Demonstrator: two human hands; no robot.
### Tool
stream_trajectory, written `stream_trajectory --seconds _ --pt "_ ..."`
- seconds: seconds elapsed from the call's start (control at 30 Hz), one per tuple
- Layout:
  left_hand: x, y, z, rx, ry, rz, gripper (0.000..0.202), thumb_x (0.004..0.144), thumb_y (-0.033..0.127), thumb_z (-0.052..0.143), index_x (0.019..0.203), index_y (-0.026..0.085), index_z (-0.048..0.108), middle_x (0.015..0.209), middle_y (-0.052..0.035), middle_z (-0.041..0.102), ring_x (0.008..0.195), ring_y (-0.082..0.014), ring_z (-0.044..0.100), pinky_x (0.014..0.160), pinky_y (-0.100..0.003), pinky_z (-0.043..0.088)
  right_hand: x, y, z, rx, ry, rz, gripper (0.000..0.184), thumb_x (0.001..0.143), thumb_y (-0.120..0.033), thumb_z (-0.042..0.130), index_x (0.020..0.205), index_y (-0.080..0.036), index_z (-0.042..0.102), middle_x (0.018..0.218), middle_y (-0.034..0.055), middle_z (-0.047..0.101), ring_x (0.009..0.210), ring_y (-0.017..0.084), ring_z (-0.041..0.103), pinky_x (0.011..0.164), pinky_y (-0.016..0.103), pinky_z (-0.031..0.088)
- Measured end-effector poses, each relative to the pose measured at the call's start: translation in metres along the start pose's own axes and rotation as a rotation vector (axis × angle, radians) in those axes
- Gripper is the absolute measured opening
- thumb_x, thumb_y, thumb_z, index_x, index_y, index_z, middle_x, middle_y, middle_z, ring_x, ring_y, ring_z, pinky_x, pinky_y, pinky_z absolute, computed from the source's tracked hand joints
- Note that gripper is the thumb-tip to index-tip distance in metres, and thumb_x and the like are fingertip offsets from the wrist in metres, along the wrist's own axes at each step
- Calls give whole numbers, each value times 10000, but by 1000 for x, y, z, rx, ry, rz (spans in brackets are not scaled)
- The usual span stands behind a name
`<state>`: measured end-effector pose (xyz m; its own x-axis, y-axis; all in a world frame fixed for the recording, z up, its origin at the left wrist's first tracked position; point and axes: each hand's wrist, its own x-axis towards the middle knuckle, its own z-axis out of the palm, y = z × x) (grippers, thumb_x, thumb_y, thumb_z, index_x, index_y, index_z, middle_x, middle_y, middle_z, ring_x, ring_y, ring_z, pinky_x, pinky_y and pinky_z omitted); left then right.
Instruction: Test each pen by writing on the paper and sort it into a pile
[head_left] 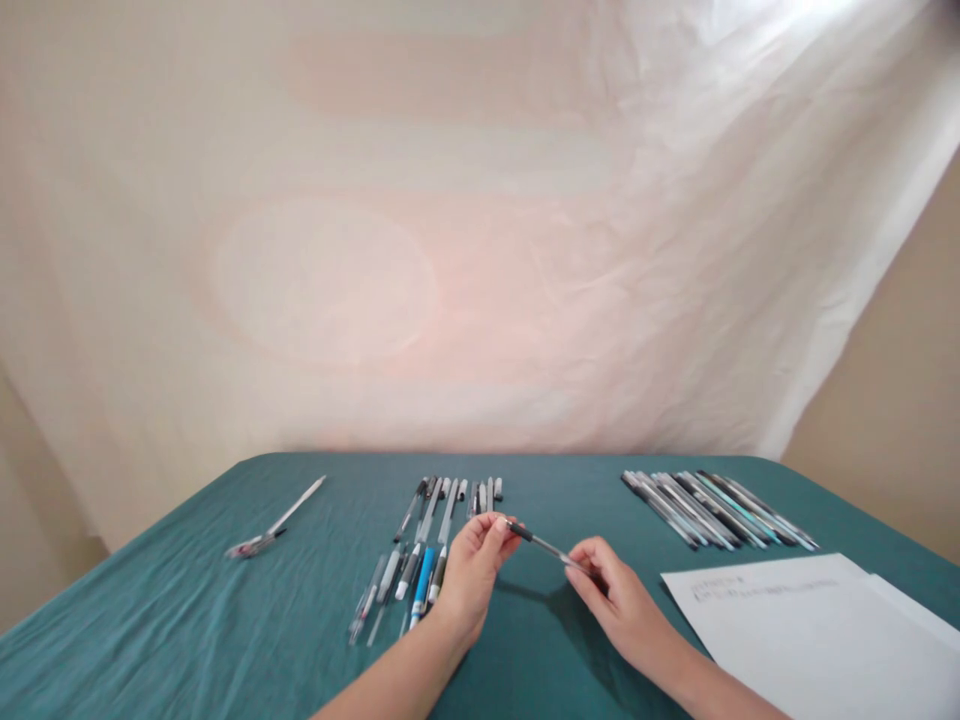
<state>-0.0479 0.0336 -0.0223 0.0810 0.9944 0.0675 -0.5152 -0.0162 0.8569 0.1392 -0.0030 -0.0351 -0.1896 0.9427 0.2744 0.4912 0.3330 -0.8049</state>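
Observation:
A pen with a dark grip section and a clear barrel (pixel 547 547) is held slanting above the table between my two hands. My left hand (pixel 476 570) pinches its dark end between thumb and fingertips. At the lower right end, the thumb and fingers of my right hand (pixel 615 595) close around the barrel, partly hiding it. Under and beside my left wrist lie several pens and markers, among them a blue marker (pixel 423 585). Just behind them is a row of clear-barrelled pens (pixel 450 505), partly covered by my left hand.
A dense row of pens (pixel 716 510) lies at the back right of the green-covered table (pixel 187 620). White paper sheets (pixel 817 640) with faint handwriting are at the right front. On the left lies a thin white stick-like piece (pixel 298 503) beside small clear parts (pixel 251 545).

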Motion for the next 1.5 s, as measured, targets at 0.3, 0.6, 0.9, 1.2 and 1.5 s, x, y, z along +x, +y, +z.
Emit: stream_trajectory --seconds 0.3,0.6,0.9,1.2,1.5 --pt "2 5 2 -3 11 -46 215 701 304 696 809 135 618 846 -38 646 853 -155 592 910 -325 412 3 -4 -4 26 29 8 204 865 -379 449 943 -198 502 636 -48 462 567 114 444 556 224 334" --pt "1 8 5 11 26 -56 256 658 315 729 802 126 632 836 -45 649 846 -166 596 888 -332 429 5 -1 -4 38 -6 13 337 915 -394 321 812 -184 563 573 -41 470 562 115 474 571 229 336" --pt "1 5 3 15 15 -52 249 663 329 718 788 133 631 828 -45 649 836 -167 599 876 -330 441 1 -7 -5 64 5 12 235 887 -384 405 785 -192 494 600 -56 411 560 105 406 545 222 303" --pt "0 2 1 11 -12 -39 221 691 323 699 788 137 629 829 -52 642 829 -169 593 863 -332 442 2 -7 -4 73 -11 22 189 860 -377 459 877 -191 486 601 -66 397 548 103 380 538 222 289" --pt "-3 4 3 -16 -32 -49 202 717 316 684 792 138 626 825 -51 640 829 -162 588 866 -324 441 0 -10 -5 57 -29 12 277 870 -411 420 748 -182 519 581 -53 421 538 97 387 527 223 300"
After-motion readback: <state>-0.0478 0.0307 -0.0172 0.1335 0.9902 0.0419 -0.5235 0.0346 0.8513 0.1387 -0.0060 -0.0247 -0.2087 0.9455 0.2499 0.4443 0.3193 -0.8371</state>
